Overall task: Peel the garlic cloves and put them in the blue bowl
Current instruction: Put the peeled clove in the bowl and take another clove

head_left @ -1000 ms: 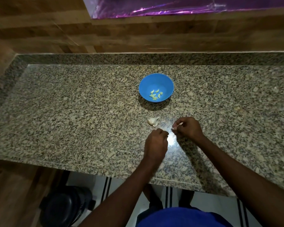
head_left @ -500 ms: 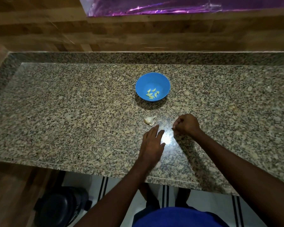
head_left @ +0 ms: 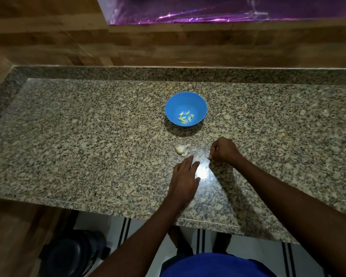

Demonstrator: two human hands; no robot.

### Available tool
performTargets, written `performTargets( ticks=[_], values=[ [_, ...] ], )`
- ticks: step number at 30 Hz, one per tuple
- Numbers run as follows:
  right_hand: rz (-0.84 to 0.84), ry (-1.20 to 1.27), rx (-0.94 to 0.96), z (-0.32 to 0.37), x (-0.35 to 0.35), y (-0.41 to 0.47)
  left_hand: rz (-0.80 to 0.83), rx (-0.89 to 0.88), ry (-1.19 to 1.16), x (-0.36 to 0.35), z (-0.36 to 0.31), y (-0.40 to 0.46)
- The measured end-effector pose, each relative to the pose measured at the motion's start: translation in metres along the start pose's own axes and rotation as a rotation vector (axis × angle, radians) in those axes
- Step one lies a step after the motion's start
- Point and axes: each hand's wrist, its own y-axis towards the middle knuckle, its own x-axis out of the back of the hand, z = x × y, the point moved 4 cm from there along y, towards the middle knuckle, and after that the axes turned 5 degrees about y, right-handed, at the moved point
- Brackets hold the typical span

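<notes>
Garlic cloves (head_left: pixel 185 118), already peeled, lie in the blue bowl (head_left: pixel 200 104) on the granite tabletop (head_left: pixel 88 136). Nearer, a garlic piece (head_left: pixel 181 149) with loose skin lies just beyond the left hand (head_left: pixel 185 179), whose grip is slack, fingers straight, holding nothing. The right hand (head_left: pixel 224 150) is curled; whether it holds anything, I cannot tell.

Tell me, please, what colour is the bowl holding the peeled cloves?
Blue, in the head view: bowl.
</notes>
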Motion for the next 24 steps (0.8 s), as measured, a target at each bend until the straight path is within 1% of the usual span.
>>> performTargets(
  ticks=[6,8,12,14,15,17,19,22,24],
  values=[
    [0.072,0.089,-0.098,-0.007,0.002,0.008,-0.04,-0.028,0.13,-0.005,0.001,-0.01],
    [0.097,0.129,-0.121,-0.008,0.001,0.012,-0.041,-0.027,0.129,-0.006,0.002,-0.012],
    [0.187,0.207,-0.239,-0.01,0.0,0.01,-0.025,-0.023,0.125,-0.008,0.003,-0.011],
    [0.192,0.144,-0.275,-0.006,0.0,0.01,-0.016,-0.025,0.116,-0.009,0.004,-0.011],
    [0.17,0.057,-0.27,-0.005,0.0,0.012,-0.008,-0.024,0.103,-0.009,0.005,-0.012],
    [0.135,-0.015,-0.244,0.001,-0.002,0.016,0.004,-0.022,0.083,-0.011,0.006,-0.012],
    [0.049,-0.034,-0.188,0.016,0.001,0.014,0.013,-0.023,0.069,-0.011,0.007,-0.011],
    [0.046,-0.143,-0.165,0.032,0.0,0.007,0.037,-0.035,0.054,-0.013,0.011,-0.01],
    [0.027,-0.227,-0.115,0.035,-0.005,0.01,0.042,-0.042,0.057,-0.014,0.013,-0.011]
  ],
)
